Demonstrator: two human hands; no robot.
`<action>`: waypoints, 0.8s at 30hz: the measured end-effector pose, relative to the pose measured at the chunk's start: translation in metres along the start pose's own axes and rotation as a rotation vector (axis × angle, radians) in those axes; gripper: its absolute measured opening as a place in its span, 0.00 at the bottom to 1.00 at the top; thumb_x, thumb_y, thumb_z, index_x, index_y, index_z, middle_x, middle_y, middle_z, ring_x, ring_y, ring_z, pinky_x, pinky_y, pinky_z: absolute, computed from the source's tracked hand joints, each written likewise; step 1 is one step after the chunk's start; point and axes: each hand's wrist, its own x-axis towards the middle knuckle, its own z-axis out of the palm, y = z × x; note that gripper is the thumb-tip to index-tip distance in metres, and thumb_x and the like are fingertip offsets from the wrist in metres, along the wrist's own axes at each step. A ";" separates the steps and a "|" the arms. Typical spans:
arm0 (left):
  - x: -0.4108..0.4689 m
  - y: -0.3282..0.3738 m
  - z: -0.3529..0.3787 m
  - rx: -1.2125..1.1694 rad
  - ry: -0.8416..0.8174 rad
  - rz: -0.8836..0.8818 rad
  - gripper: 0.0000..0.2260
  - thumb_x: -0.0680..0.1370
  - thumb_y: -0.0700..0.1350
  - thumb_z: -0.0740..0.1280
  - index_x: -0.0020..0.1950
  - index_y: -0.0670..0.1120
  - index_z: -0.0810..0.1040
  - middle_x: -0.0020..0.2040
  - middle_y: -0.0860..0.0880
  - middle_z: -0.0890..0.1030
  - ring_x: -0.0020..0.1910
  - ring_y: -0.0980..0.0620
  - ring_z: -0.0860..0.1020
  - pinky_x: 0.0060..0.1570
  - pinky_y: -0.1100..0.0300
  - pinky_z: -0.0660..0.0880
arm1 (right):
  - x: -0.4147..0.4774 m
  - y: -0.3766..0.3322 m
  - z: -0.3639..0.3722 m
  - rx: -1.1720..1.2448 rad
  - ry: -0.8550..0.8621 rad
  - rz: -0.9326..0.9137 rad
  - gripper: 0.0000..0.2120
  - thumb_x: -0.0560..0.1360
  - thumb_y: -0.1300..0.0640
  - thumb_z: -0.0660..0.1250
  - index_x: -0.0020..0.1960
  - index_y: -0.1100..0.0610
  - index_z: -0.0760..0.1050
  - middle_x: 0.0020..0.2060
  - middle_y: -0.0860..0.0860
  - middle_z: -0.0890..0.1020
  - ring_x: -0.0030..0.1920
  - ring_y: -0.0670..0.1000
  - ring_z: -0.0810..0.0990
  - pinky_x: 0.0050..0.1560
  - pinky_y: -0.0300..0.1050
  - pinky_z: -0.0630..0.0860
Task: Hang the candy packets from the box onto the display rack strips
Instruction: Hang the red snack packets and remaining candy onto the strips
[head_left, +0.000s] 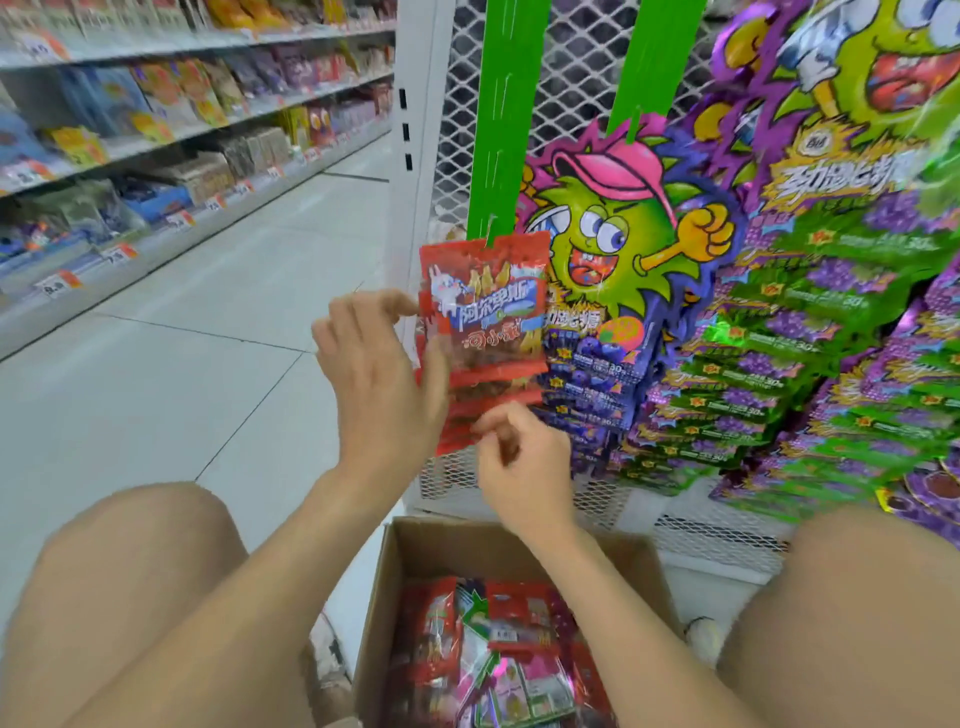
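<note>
Left hand (379, 374): we grip the red packets (488, 312) hanging on the strip (506, 130).
Right hand (522, 462): curled at the lowest packet (456, 438); we cannot tell its grip.
Box (415, 545): below our hands.

A shop aisle: stocked shelves (182, 130) with price tags (118, 253) beside hanging candy packets (779, 364).

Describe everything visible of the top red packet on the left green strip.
The top red packet is glossy plastic, printed with a white rabbit and a blue banner of white characters above a window showing dark candy. It hangs slightly tilted from a hook on the left green strip, overlapping the lower red packets. The left hand grips its left edge; the right hand pinches a lower one.
</note>
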 end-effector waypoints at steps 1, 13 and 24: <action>-0.010 -0.007 0.001 -0.025 -0.105 0.002 0.10 0.78 0.40 0.71 0.57 0.47 0.74 0.52 0.52 0.76 0.51 0.44 0.74 0.53 0.48 0.71 | -0.015 0.022 0.012 -0.029 -0.079 0.102 0.05 0.74 0.57 0.65 0.44 0.51 0.79 0.29 0.48 0.79 0.31 0.48 0.77 0.35 0.47 0.74; -0.106 -0.097 0.028 0.326 -1.645 -0.058 0.11 0.80 0.41 0.58 0.40 0.44 0.75 0.35 0.49 0.75 0.38 0.44 0.74 0.39 0.54 0.74 | -0.148 0.169 0.140 -0.317 -0.724 0.886 0.30 0.80 0.63 0.64 0.80 0.64 0.58 0.68 0.65 0.78 0.67 0.64 0.78 0.60 0.49 0.75; -0.103 -0.097 0.039 0.435 -1.751 -0.111 0.13 0.79 0.35 0.60 0.59 0.44 0.80 0.57 0.43 0.79 0.53 0.40 0.80 0.50 0.51 0.79 | -0.172 0.178 0.175 -0.268 -0.873 0.737 0.18 0.81 0.54 0.68 0.35 0.57 0.68 0.34 0.56 0.75 0.40 0.59 0.78 0.41 0.49 0.71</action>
